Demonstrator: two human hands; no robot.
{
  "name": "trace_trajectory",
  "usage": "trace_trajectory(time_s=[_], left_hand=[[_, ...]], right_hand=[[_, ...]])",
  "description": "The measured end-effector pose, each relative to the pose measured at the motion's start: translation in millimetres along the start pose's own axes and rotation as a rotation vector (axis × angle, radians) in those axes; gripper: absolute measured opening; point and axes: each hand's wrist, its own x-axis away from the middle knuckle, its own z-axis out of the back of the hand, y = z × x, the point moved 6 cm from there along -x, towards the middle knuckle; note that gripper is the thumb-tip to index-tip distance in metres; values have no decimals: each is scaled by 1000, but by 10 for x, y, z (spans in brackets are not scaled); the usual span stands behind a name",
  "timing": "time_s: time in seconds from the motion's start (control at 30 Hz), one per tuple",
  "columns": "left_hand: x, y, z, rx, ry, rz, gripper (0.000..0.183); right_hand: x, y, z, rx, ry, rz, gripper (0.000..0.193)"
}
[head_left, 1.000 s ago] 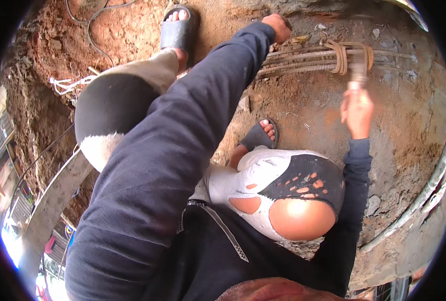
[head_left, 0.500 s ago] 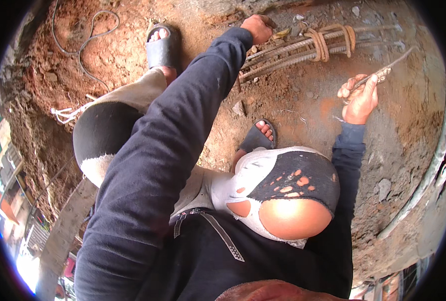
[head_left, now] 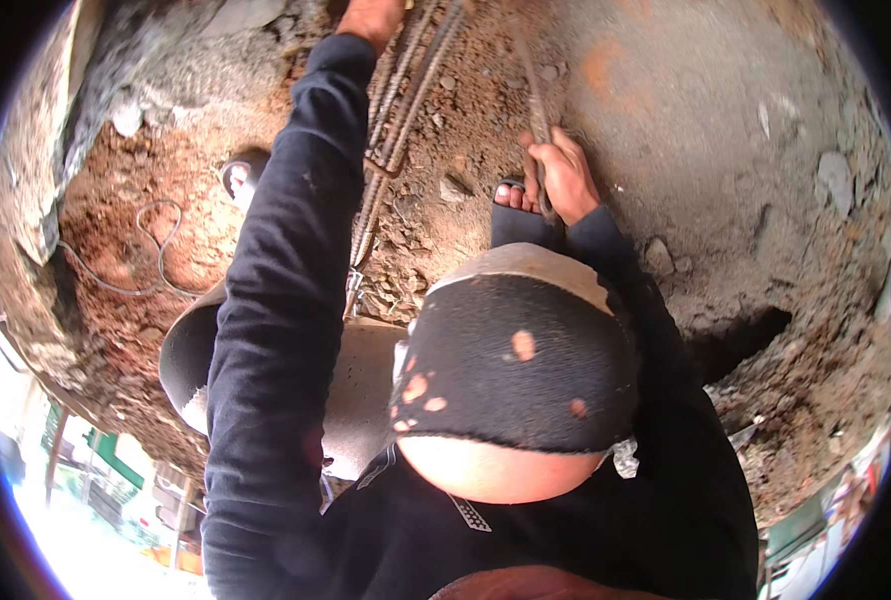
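My left hand (head_left: 373, 18) is at the top edge of the view, beside a bundle of ribbed steel reinforcing bars (head_left: 405, 100). Its fingers are cut off by the edge, so their grip does not show. The bars run down between my legs, with a bent steel stirrup (head_left: 383, 165) around them. To the right, my right hand (head_left: 565, 178) is closed around a long, thin, rusty metal rod (head_left: 537, 95). That rod points away from me, its far part blurred. My right hand is just above my sandalled right foot (head_left: 517, 215).
Loose reddish soil (head_left: 115, 330) and stones lie around my feet. A thin cable (head_left: 155, 235) curls on the left. Grey compacted ground (head_left: 705, 150) spreads to the right, with a dark hole (head_left: 750, 340) near my right arm. A rough upright edge (head_left: 50, 150) stands far left.
The view has swung, so the bars now run up and down in it. My right hand has come nearer my right foot with the rod. The left hand is now partly out of view.
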Motion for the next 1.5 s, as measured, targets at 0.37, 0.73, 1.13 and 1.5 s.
trace_trajectory(time_s=[0.37,0.73,1.13,1.5], left_hand=[[-61,-236,169,22,87,14,31],[89,-62,-79,-91,148,52,44],[211,258,-258,-347,220,-287,19],[254,334,-315,-588,418,-397,26]], right_hand=[[-66,-153,-196,-66,-38,108,41],[-104,-155,-371,-173,-165,18,46],[-92,-29,-90,329,281,285,42],[7,-158,29,671,351,310,37]])
